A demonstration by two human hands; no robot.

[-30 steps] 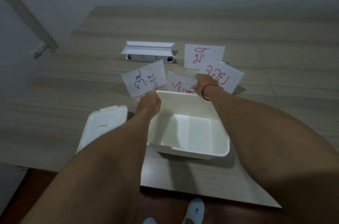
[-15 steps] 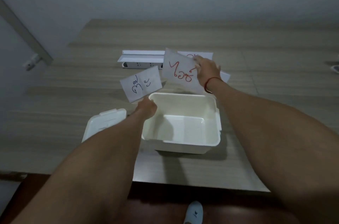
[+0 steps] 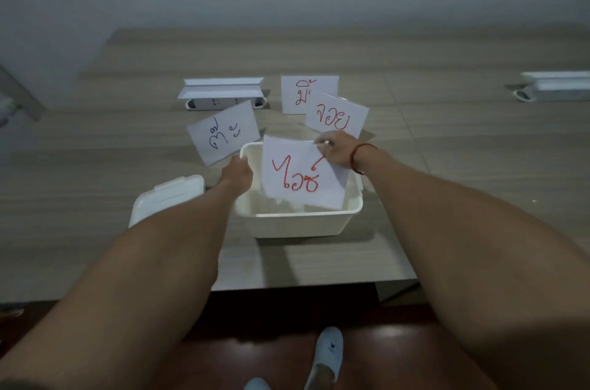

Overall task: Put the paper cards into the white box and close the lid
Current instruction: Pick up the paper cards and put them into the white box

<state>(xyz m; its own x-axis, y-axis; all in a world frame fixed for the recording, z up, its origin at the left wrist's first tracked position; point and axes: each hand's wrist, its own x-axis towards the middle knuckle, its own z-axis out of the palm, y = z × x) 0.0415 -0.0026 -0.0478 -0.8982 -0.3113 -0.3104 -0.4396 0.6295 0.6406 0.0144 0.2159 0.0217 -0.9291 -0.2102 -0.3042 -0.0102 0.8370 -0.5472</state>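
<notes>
The open white box (image 3: 297,223) stands near the table's front edge. Its lid (image 3: 166,199) lies flat to the left of it. My right hand (image 3: 338,150) pinches a paper card with red writing (image 3: 300,175) by its top corner, and the card hangs over the box opening. My left hand (image 3: 238,174) holds a card with black writing (image 3: 223,134) tilted above the box's far left corner. Beyond the box lie two more cards, one with red writing (image 3: 335,116) and one farther back (image 3: 306,94).
A white folded holder over a power strip (image 3: 222,92) lies at the back centre. Another white strip (image 3: 555,86) sits at the far right. A dark floor and white slippers (image 3: 325,354) show below the table's front edge (image 3: 287,286).
My right hand picked a red-lettered card up off the table and carried it back and down over the box. My left hand has kept its card by the box's corner.
</notes>
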